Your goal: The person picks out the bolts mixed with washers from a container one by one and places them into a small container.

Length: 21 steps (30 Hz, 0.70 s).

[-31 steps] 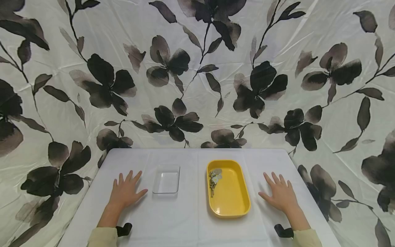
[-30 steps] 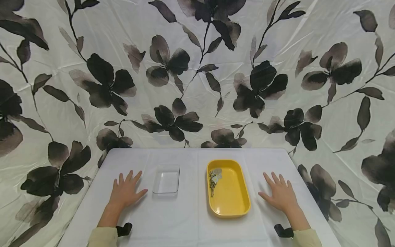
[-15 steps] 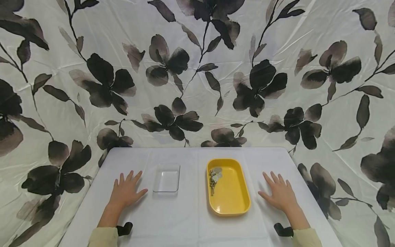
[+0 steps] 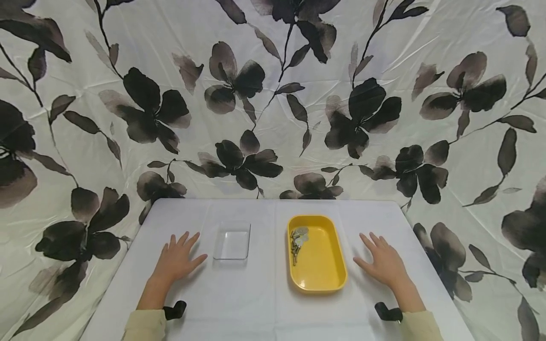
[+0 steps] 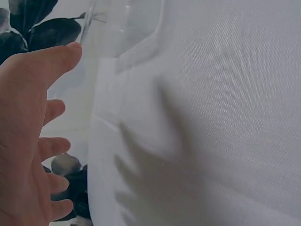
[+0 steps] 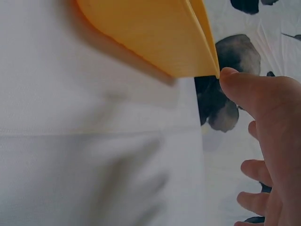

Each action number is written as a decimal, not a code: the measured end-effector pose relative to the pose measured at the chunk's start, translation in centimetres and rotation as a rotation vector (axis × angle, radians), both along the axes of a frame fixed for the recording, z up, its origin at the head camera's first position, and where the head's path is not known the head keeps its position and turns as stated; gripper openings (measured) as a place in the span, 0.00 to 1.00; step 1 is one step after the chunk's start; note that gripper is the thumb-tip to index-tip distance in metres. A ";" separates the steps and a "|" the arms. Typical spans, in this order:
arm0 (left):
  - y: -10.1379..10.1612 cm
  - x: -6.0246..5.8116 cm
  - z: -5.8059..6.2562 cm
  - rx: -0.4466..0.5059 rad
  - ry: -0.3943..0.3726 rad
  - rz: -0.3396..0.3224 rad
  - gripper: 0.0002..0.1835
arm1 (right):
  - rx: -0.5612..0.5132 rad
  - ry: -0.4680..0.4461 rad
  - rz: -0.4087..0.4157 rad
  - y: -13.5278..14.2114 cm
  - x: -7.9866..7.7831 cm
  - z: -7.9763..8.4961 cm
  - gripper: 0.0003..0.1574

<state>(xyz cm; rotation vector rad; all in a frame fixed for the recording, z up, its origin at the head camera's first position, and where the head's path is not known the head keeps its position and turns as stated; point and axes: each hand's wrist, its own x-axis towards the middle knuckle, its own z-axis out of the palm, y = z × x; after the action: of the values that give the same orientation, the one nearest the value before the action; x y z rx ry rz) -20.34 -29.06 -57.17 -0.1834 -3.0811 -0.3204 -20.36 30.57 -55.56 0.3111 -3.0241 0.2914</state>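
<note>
In the head view my left hand [image 4: 175,260] hovers with spread fingers left of a clear, square, open box [image 4: 232,255], holding nothing. Its shadow shows on the cloth in the left wrist view, apart from the hand. To the right of a yellow oval-cornered tray [image 4: 322,279], my right hand [image 4: 384,260] is also raised, fingers apart and without anything in them. Along the tray's left side lie several small metal bolts [image 4: 295,253] and some flat, pale round discs [image 4: 302,231], too small to tell apart further. The right wrist view shows the tray's outer wall [image 6: 146,33] near the thumb.
A white cloth-covered table [image 4: 256,303] carries the box and the tray, with a gap between them. Behind it and at both sides hangs a fabric [image 4: 273,118] with dark flower prints. A black strap piece [image 4: 175,310] sits at the left wrist, and another [image 4: 388,311] at the right.
Both hands have moved a little inward, towards the box and the tray, and look slightly raised. The head view has shifted slightly. Box, tray and metal pieces stay in place.
</note>
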 end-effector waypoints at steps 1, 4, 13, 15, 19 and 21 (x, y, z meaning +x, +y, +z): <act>0.0 0.1 0.2 0.005 0.004 -0.002 0.43 | -0.007 0.000 0.001 -0.1 -0.1 0.1 0.49; 0.2 0.4 0.7 0.030 0.007 -0.006 0.42 | -0.034 -0.010 -0.002 -0.6 -0.1 0.4 0.49; 0.9 1.1 1.6 0.134 0.003 -0.028 0.41 | -0.155 -0.038 0.008 -1.9 -0.8 1.3 0.43; 1.3 1.2 2.2 0.127 0.025 -0.048 0.42 | -0.190 -0.043 0.001 -2.1 -0.8 1.6 0.42; 2.3 1.4 3.6 0.099 0.040 -0.063 0.43 | -0.245 -0.058 -0.007 -2.6 -0.7 2.0 0.41; 2.9 1.7 4.3 0.105 0.028 -0.064 0.42 | -0.270 -0.067 -0.010 -2.9 -0.6 2.1 0.40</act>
<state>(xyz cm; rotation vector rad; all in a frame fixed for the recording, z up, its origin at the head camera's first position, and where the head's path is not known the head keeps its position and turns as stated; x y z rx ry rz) -18.67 -26.17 -52.87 -0.2801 -3.0258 -0.4770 -20.99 27.66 -53.50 0.2687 -2.9972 0.7133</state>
